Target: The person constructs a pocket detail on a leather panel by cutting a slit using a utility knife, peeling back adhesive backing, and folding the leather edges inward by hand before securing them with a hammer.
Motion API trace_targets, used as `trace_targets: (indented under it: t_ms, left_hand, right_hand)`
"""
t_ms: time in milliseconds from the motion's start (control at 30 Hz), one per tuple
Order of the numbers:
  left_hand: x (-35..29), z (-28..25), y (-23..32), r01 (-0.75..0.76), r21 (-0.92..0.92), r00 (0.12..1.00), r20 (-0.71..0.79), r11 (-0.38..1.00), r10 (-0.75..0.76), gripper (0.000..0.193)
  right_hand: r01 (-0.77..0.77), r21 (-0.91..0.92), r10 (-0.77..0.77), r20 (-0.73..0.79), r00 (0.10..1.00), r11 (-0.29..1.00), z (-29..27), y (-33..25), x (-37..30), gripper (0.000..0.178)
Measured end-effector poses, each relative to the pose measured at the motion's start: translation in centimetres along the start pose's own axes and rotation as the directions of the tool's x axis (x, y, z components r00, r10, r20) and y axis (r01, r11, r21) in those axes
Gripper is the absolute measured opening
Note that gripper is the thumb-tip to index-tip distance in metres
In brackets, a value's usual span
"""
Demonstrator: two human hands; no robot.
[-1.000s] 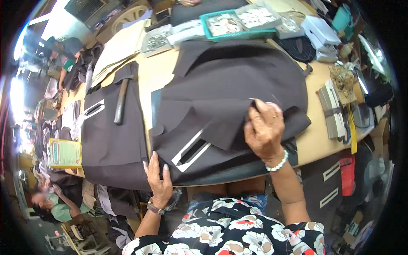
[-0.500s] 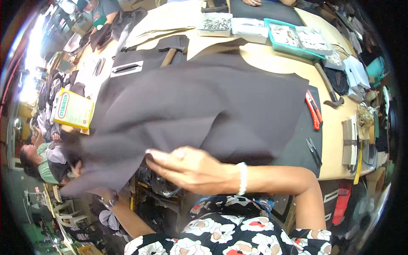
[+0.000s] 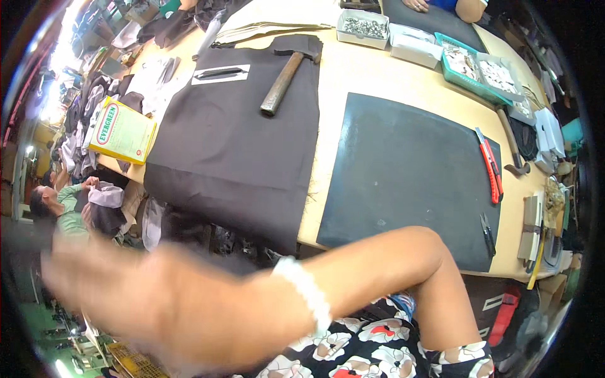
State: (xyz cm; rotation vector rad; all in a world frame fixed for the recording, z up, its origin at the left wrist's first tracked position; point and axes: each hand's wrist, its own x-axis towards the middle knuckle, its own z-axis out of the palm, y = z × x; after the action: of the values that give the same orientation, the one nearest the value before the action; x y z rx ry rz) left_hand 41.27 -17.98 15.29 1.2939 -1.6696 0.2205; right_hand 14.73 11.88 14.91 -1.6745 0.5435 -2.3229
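My right hand (image 3: 126, 290) is stretched across to the left, low and close to the camera. It is smeared by motion, so its fingers and anything in them do not show clearly. A dark blur (image 3: 24, 239) lies beyond its fingertips, too indistinct to name. My left hand does not show. Behind my right hand, a dark fabric panel (image 3: 233, 151) lies on the table and hangs over its front edge. On the panel rest a wooden-handled hammer (image 3: 282, 83) and a black strip on white paper (image 3: 220, 74). Right of it lies a black mat (image 3: 409, 170).
A red utility knife (image 3: 489, 167) and thread snips (image 3: 487, 234) lie on the mat's right side. Behind it stand a box of metal fasteners (image 3: 363, 30) and a teal tray (image 3: 469, 85). A second hammer (image 3: 512, 140) lies far right. A yellow-green box (image 3: 123, 131) and a co-worker (image 3: 66, 205) are at left.
The large dark fabric piece that I held over the table has been drawn off leftward, uncovering the mat and the panel. My right hand has swept left; my left hand has left the view.
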Motion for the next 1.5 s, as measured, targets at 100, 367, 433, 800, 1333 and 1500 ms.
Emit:
trace_targets:
  t_ms: [100,367,433,800,1333,1500]
  left_hand:
    - [3.3,6.2,6.7,-0.182,-0.133,0.982,0.033,0.974,0.187,0.034]
    - [-5.2,27.4,15.9,-0.544,-0.088,0.792,0.274,0.835,0.545,0.052]
    - [-5.7,30.8,16.7,-0.528,-0.136,0.791,0.279,0.838,0.544,0.053]
    - [-6.2,37.1,21.2,-0.393,0.04,0.782,0.54,0.918,0.312,0.071]
    - [-11.1,35.0,21.2,-0.32,-0.037,0.861,0.406,0.947,0.307,0.065]
    - [-13.1,33.9,27.0,-0.362,-0.158,0.639,0.675,0.918,0.369,0.072]
  right_hand:
    - [-0.027,-0.48,0.045,0.026,0.999,0.877,-6.7,3.3,1.6,0.049]
    - [-0.524,-0.758,0.518,-0.29,0.805,0.389,-20.0,10.8,-3.8,0.061]
    - [-0.595,-0.741,0.549,-0.37,0.75,0.312,-22.1,12.7,-3.8,0.061]
    - [-0.767,-0.597,0.573,-0.552,0.606,0.236,-29.3,20.2,-0.8,0.059]
    - [-0.815,-0.528,0.611,-0.571,0.548,0.238,-29.6,21.9,-1.1,0.062]
    - [-0.817,-0.467,0.517,-0.634,0.576,0.338,-30.5,21.5,-1.7,0.064]
